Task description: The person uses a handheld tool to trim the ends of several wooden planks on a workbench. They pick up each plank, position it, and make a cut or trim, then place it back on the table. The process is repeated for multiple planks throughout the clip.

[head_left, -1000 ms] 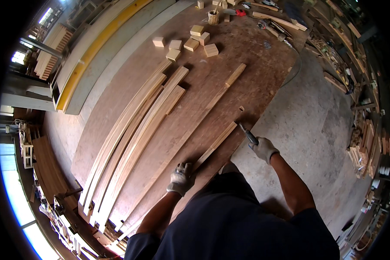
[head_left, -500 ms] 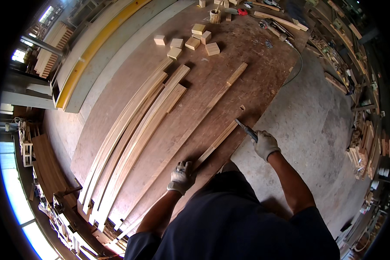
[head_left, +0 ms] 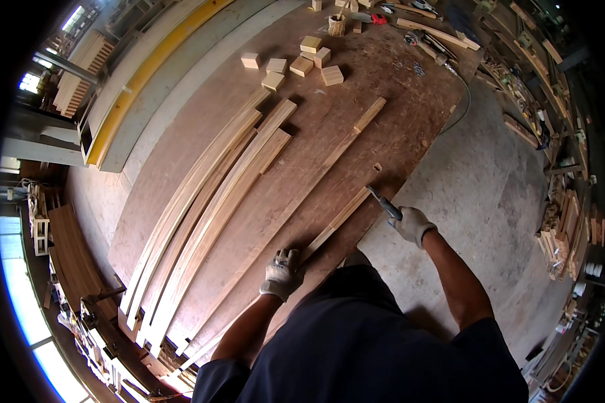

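Observation:
My left hand (head_left: 284, 272), in a pale work glove, is closed on a long narrow wooden strip (head_left: 336, 221) near the worktable's front edge. The strip runs on under the hand toward the lower left. In the same kind of glove, my right hand (head_left: 412, 224) grips a hand tool (head_left: 386, 203) with a dark handle and a slim metal end. That end is at the strip's far right tip; its exact kind is too small to tell. Another thin strip (head_left: 329, 161) lies parallel, farther in.
Several long wooden strips (head_left: 208, 215) lie side by side at left on the brown worktable (head_left: 356, 141). Small wooden blocks (head_left: 302, 66) sit at the back. A tool with a hose (head_left: 430, 50) lies at the back right, near a red item (head_left: 379, 19). Concrete floor (head_left: 477, 181) extends right.
The tool and my right hand have shifted slightly, with the tool's metal end still at the strip's tip. My left hand stays in place on the strip.

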The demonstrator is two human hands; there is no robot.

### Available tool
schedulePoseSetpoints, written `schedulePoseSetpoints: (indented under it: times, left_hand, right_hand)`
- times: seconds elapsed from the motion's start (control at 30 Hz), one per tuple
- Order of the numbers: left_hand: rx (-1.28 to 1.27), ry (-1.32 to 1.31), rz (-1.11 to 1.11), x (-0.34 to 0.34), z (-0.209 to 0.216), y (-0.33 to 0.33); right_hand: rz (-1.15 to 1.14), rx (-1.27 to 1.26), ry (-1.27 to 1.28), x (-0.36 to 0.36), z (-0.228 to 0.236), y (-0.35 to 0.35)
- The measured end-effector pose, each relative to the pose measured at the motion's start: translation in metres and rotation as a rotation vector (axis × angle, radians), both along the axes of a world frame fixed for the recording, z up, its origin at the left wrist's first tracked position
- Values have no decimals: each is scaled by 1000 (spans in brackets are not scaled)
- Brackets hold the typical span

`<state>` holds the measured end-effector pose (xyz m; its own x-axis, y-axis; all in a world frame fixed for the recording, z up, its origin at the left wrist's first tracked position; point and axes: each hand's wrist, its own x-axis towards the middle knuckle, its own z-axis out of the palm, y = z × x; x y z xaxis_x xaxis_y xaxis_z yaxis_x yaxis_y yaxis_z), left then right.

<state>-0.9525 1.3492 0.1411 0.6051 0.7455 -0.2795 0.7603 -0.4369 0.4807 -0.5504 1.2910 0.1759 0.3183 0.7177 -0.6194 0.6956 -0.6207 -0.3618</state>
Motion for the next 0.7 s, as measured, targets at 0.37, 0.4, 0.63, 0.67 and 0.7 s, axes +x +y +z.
schedulePoseSetpoints:
  times: [0.37, 0.4, 0.63, 0.67, 0.7]
  left_hand:
    - [-5, 0, 17, 1, 5, 1]
    - [-5, -1, 16, 1, 5, 1]
    - [25, -17, 2, 3, -1, -1]
    - [30, -13, 4, 3, -2, -1]
    - [29, -9, 3, 2, 0, -1]
  right_hand:
    - [-339, -170, 422, -4, 30, 18]
    - [-366, -179, 462, -2, 30, 18]
    - [-972, -149, 1512, -34, -43, -29]
    - [-1021, -87, 1599, -48, -48, -30]
    - [-1049, -76, 1547, -57, -50, -29]
